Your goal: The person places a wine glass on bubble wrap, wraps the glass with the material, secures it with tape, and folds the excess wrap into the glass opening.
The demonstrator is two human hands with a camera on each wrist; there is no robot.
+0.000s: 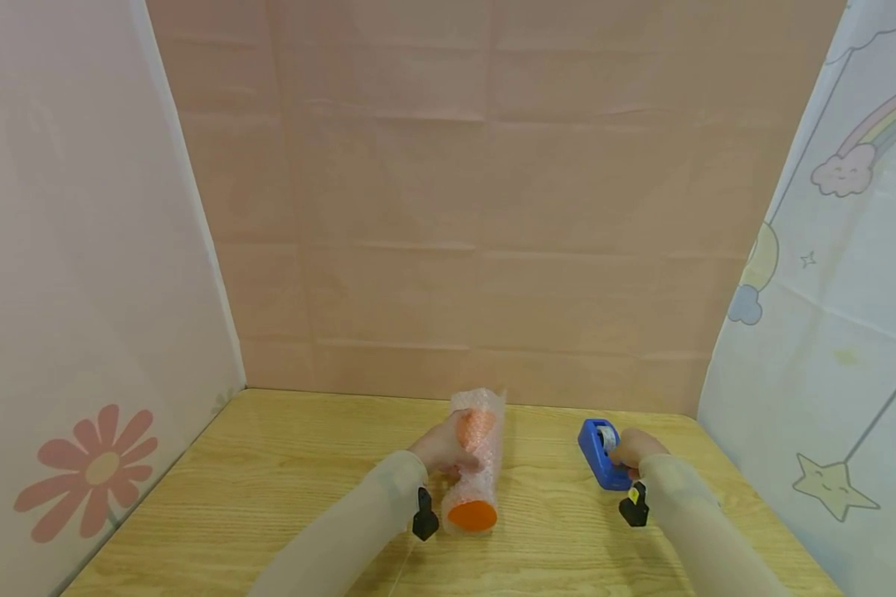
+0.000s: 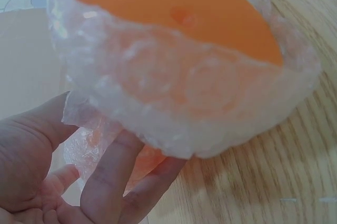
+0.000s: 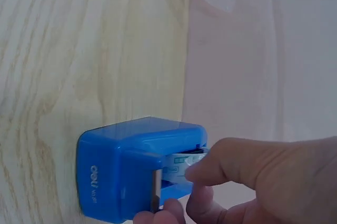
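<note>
An orange object in bubble wrap [image 1: 474, 464] lies lengthwise on the table, its smooth orange end facing me. My left hand [image 1: 445, 448] grips it from the left side, thumb and fingers curled round the wrap [image 2: 174, 92]. What the orange object is, the wrap hides. To the right stands a blue tape dispenser [image 1: 601, 456] with a roll of tape [image 3: 181, 166] in it. My right hand [image 1: 638, 448] is at the dispenser; in the right wrist view its thumb and forefinger pinch the clear tape by the roll. Other fingertips lie beside the dispenser's cutting edge [image 3: 156, 190].
The wood-grain table [image 1: 284, 489] ends at a pinkish-brown backdrop [image 1: 478, 207]. White printed sheets [image 1: 104, 274] close off the left and right sides. Black wrist mounts [image 1: 425, 516] sit on both sleeves.
</note>
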